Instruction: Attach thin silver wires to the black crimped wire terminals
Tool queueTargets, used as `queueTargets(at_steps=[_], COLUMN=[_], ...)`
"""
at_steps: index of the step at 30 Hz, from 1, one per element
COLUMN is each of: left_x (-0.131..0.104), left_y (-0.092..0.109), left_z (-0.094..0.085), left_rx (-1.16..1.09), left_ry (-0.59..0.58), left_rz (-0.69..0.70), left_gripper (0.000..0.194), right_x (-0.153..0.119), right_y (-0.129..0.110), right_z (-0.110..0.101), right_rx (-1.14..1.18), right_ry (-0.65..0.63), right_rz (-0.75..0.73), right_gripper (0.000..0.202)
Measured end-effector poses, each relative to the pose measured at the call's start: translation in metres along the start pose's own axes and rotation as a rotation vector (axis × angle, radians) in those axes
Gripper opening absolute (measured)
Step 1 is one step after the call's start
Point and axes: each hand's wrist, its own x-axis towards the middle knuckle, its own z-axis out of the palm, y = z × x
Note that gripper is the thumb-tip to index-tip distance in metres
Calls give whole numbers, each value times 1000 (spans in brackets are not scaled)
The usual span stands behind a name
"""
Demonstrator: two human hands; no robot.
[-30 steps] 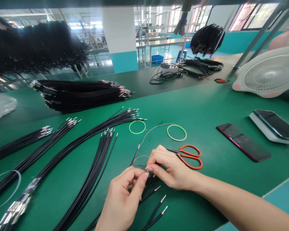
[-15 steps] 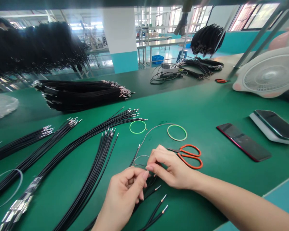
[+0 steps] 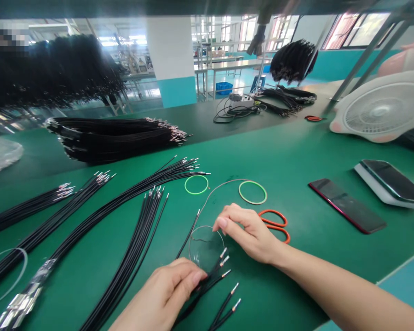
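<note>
Left hand [image 3: 172,288] pinched black cables [image 3: 211,276]; right hand [image 3: 246,232], hold uncertain. Beyond right hand: two green rings [image 3: 252,182], one scissors [image 3: 275,225], bare mat [image 3: 290,158]; edge past forearm.

Our left hand [image 3: 174,288] is down at the black cables [image 3: 212,276], our right hand [image 3: 250,231] curls beside the thin wire loop [image 3: 189,243], partly hiding the orange-handled scissors [image 3: 279,225]! Beyond, we spot two green rings [image 3: 239,190]; over on the right, we've got a red-edged phone [image 3: 347,205] lying flat on the green table [image 3: 296,161].
</note>
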Motion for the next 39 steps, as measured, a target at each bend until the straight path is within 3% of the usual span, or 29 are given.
queueTargets(at_steps=[4, 8, 12, 15, 20, 23, 27, 33, 39], left_x=[0, 3, 7, 11, 22, 26, 29, 39, 41], left_y=[0, -1, -1, -3, -16, -25, -32, -52, -59], left_z=[7, 23, 36, 31, 7, 4, 12, 9, 9], left_rx=[16, -21, -121, -140, 4, 123, 260, 527, 468], left_ry=[-109, -240, -311, -183, 348, 522, 628, 649, 702], left_rz=[-47, -106, -67, -90, -40, -21, 18, -34, -72], left_gripper=[24, 18, 20, 12, 10, 9, 14, 16, 19], right_x=[3, 3, 4, 4, 7, 9, 10, 13, 15], right_y=[4, 8, 9, 7, 1, -2, -3, -4, -5], right_z=[7, 23, 37, 37, 22, 16, 10, -4, -14], right_rx=[-110, -268, -397, -291, 353, 659, 800, 692, 556], right_ry=[-100, -174, -225, -200, -53, -11, 29, 128, 222], right_rz=[151, 91, 42, 116, 365, 444, 480, 482, 450], right_gripper=[18, 14, 9, 9, 15, 22, 23, 21, 21])
